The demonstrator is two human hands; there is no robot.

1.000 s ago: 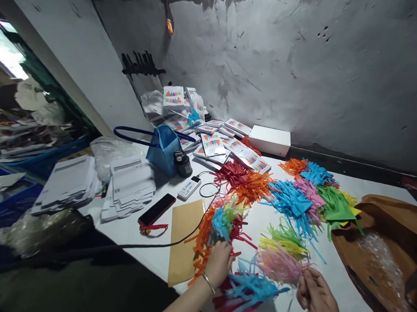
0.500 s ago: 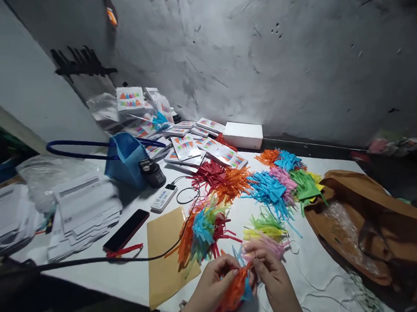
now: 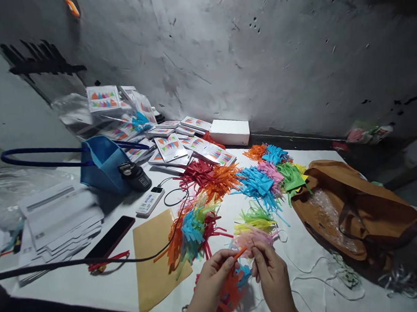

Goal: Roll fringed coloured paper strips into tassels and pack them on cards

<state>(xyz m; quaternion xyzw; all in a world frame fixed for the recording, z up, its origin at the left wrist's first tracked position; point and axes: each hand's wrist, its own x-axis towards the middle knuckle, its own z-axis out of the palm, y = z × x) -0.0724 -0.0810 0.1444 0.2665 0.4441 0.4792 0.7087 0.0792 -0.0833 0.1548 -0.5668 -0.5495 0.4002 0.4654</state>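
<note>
My left hand [image 3: 215, 279] pinches the twisted top of an orange paper tassel [image 3: 231, 292], whose strips hang below the fingers. Close on its right, my right hand [image 3: 271, 274] is closed in a pinch; a thin tip pokes up from its fingers, too fine to make out. Light blue strips [image 3: 243, 277] show between the hands, low over the table. Just beyond the fingertips lie pink tassels [image 3: 254, 237], with yellow and green ones [image 3: 256, 215] behind. A multicoloured bunch of tassels [image 3: 193, 227] lies to the left. Thin white string [image 3: 308, 277] trails across the table on the right.
Brown bag [image 3: 366, 188] on the right. Back: packaged cards [image 3: 172, 148], white box [image 3: 230, 132], blue tassels [image 3: 255, 181]. Left: blue bag [image 3: 103, 167], phone [image 3: 109, 237], red-handled tool [image 3: 109, 261], brown envelope [image 3: 153, 267], paper stack [image 3: 60, 221]. A black cable [image 3: 70, 264] crosses the table.
The view has turned to the right. My hands have moved slightly apart, and the orange tassel's twisted top now points toward the right hand, apart from its fingers.
</note>
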